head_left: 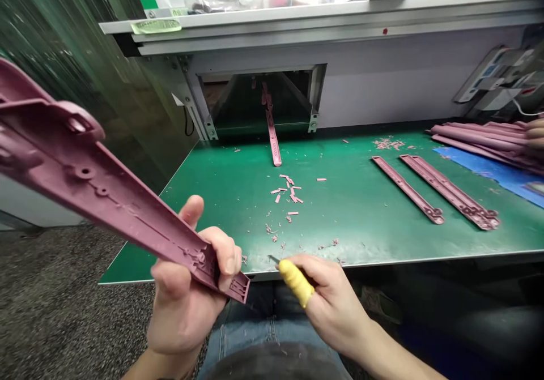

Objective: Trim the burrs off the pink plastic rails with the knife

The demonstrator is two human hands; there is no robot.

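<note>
My left hand (191,289) is closed around the narrow end of a long pink molded plastic part (123,199), which slants up to the left edge of the view with its hollow, ribbed inside showing. In my right hand (335,300) is a small trimming knife (296,282) with a yellow wrapped handle; its short dark blade points toward the pink part without touching it. Small pink plastic scraps (291,190) and curled shavings (274,237) lie on the green table (340,193) beyond both hands.
Two similar pink parts (408,189) lie at the right, near a pile of pink parts (480,136) by a blue sheet (501,179), where another person's hand (535,133) shows. Another pink part (273,136) rests in the opening behind the table. A metal-edged shelf (297,26) crosses above.
</note>
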